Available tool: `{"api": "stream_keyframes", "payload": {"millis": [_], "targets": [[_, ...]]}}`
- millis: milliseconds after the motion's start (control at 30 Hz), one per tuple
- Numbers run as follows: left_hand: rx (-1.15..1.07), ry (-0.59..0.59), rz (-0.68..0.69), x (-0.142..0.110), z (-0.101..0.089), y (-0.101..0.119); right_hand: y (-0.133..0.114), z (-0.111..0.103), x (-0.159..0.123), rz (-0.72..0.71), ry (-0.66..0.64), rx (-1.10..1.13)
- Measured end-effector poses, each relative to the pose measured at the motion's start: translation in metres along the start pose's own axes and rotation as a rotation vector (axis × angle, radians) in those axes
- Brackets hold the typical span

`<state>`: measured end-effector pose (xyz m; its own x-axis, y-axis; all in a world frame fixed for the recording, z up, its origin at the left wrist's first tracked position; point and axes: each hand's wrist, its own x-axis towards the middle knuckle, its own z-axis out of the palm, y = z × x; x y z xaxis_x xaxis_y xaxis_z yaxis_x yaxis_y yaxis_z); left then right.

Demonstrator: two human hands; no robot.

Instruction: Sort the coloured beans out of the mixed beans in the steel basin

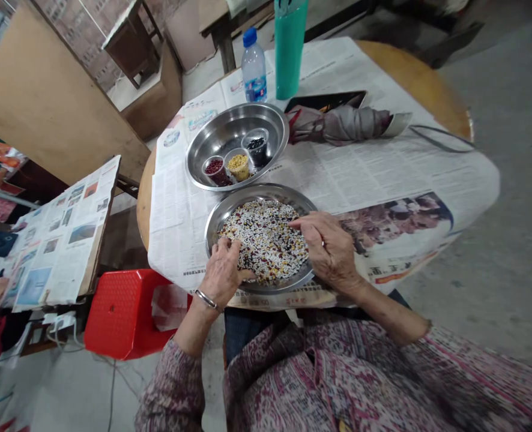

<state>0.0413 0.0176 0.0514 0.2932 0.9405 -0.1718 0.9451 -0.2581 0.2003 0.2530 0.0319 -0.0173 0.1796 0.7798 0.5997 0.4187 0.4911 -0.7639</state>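
Observation:
A steel pan in front of me holds a mix of white rice and red, yellow and dark beans. My left hand rests on the pan's near left edge, fingers curled into the grains. My right hand lies over the right side, fingers pinched together at the mix; whether they hold a grain is too small to tell. Behind it a second steel pan carries three small cups: red beans, yellow beans, black beans.
Newspaper covers the round wooden table. At the back stand a water bottle and a teal flask, with a folded umbrella and a dark tablet. A red plastic stool stands to the left.

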Motion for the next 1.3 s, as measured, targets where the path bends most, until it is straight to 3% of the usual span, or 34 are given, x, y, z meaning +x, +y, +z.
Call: {"api": "stream_keyframes", "payload": {"millis": [233,367,500,700,900,1067,1200,1300], "targets": [[-0.255,0.109,0.089,0.046,0.019,0.015,0.002,0.000,0.000,-0.010,0.001,-0.010],[-0.219,0.236,0.104,0.067,0.013,0.021,0.002,0.000,0.001,-0.013,0.000,0.004],[-0.006,0.296,0.031,0.065,0.000,0.016,0.002,0.000,0.001,-0.013,0.003,0.011],[0.026,0.151,-0.049,0.041,0.004,0.011,0.003,0.000,0.001,-0.040,0.005,0.002],[-0.272,0.060,0.212,0.031,0.032,0.040,0.004,0.001,-0.001,-0.022,0.001,-0.013],[-0.163,0.048,0.389,0.051,0.038,0.056,0.005,0.000,-0.003,-0.019,-0.007,0.000],[0.006,0.095,0.277,0.066,0.024,0.045,0.004,0.000,-0.003,-0.019,-0.010,-0.004],[-0.002,0.193,0.204,0.062,0.016,0.028,0.003,0.000,-0.003,-0.012,-0.015,-0.010]]}}
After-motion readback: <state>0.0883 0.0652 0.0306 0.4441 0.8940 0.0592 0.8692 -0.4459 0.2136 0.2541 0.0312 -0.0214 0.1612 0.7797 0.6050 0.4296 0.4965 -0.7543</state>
